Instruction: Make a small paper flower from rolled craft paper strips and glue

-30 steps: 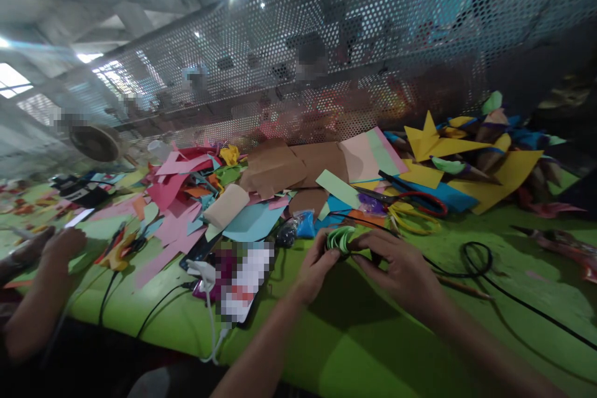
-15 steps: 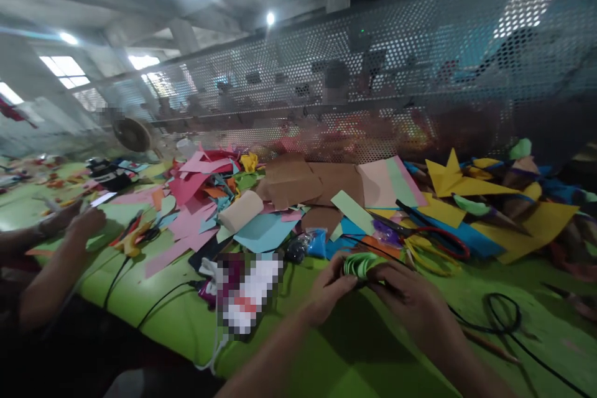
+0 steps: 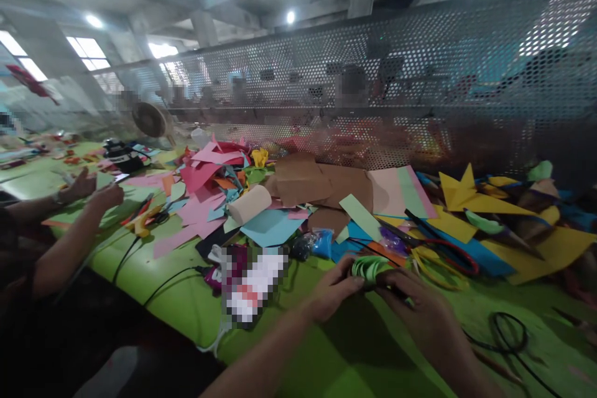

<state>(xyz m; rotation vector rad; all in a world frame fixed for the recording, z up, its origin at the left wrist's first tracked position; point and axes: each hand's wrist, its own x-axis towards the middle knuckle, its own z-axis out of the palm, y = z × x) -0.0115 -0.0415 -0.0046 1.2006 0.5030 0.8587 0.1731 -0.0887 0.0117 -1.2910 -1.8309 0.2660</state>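
Above the green tabletop (image 3: pixel 326 348), a light green coil of thin strips (image 3: pixel 370 268) is held between both hands. My left hand (image 3: pixel 336 289) pinches its left side with thumb and fingers. At its right side, the fingers of my right hand (image 3: pixel 415 298) are curled round the coil's edge, and part of it is hidden behind them. Just beyond the coil lie a blue packet (image 3: pixel 321 242) and a purple packet (image 3: pixel 394 240). Scissors with red handles (image 3: pixel 459 255) rest on the paper behind my right hand, beside a loop of yellow strips (image 3: pixel 431 267).
Coloured paper (image 3: pixel 270 228) is heaped along the perforated metal screen (image 3: pixel 298 87). A phone-shaped, blurred object (image 3: pixel 254 289) with a cable lies left of my hands. Black cord (image 3: pixel 510 333) loops at right. A co-worker's hands (image 3: pixel 105 198) work at far left, near a yellow glue gun (image 3: pixel 142 221).
The view has turned slightly left, so the scene sits further right. Both hands still hold the green coil, with little change in grip. The co-worker's left hand has opened more.
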